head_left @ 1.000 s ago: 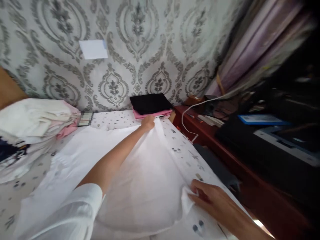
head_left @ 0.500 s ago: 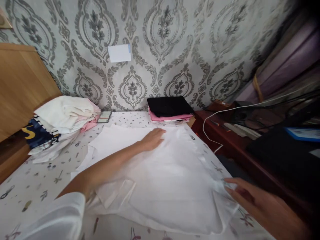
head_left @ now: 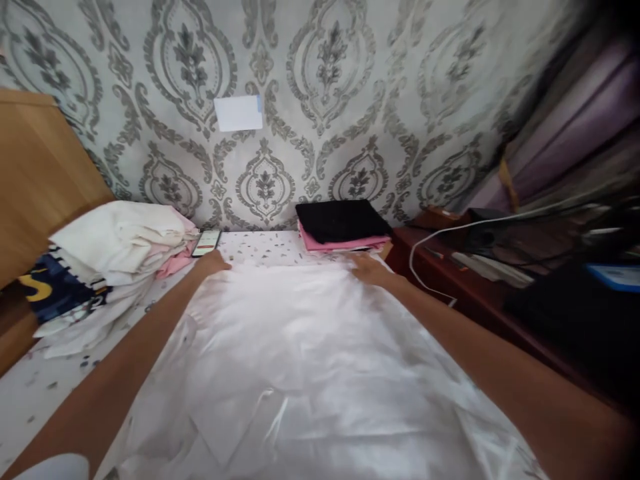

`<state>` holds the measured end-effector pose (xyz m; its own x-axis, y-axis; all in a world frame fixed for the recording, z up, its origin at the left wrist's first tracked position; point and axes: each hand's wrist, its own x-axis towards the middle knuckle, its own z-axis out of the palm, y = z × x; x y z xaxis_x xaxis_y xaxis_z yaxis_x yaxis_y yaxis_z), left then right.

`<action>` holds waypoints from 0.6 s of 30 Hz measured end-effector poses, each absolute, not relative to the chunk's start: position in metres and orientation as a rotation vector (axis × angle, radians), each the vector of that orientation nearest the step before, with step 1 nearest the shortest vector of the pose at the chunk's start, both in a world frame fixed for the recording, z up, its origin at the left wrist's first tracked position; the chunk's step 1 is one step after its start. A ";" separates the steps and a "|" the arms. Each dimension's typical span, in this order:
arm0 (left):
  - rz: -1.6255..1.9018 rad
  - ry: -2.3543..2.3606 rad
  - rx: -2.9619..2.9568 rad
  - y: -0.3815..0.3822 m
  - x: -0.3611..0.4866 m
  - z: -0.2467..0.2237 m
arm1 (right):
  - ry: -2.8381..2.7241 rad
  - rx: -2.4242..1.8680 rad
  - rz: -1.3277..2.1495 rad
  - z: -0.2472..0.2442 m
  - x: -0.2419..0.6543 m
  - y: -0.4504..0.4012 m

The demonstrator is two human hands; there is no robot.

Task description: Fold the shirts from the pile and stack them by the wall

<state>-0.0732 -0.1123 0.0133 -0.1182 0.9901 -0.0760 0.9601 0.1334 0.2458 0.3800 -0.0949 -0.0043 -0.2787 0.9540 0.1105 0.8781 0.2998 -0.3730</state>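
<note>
A white garment (head_left: 300, 333) lies spread over the patterned sheet, with soft wrinkles and a folded-looking flap near its lower middle. At its far left corner, my left hand (head_left: 213, 263) grips the edge with fingers pressed together. My right hand (head_left: 369, 269) is closed on the far right corner, just in front of a folded stack. Both arms reach forward along the garment's sides. The fingertips of both hands are partly blurred.
Folded black and pink clothes (head_left: 343, 223) lie against the wall. A loose clothes pile (head_left: 120, 233) and a phone (head_left: 207, 243) are at left. A dark red desk (head_left: 470, 293) with a white cable (head_left: 425, 235) stands at right.
My left hand has moved from the garment's middle to its far left corner. My right hand has gone from the near right side to the far right corner. The garment's far edge now looks straighter.
</note>
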 end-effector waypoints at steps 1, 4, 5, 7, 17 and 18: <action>0.201 2.165 1.942 -0.108 -0.074 0.012 | -2.272 -1.683 0.339 -0.005 0.381 -0.089; 0.297 2.135 2.007 -0.099 -0.079 0.012 | -2.314 -1.785 0.295 -0.003 0.383 -0.075; 0.360 2.138 2.030 -0.098 -0.081 0.013 | -2.321 -1.808 0.273 -0.003 0.383 -0.073; 0.485 2.152 2.062 -0.101 -0.084 0.012 | -2.298 -1.850 0.209 -0.002 0.381 -0.074; 0.417 2.256 1.874 -0.096 -0.083 -0.011 | -2.229 -1.848 -0.034 -0.004 0.291 -0.120; 0.376 2.236 1.862 -0.091 -0.084 -0.008 | -2.318 -1.751 0.045 0.001 0.267 -0.121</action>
<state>-0.0835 -0.0908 -0.0083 -0.1819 0.9833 0.0039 0.9305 0.1708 0.3240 0.2673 -0.1212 0.0011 -0.2561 0.9519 0.1683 0.9446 0.2835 -0.1656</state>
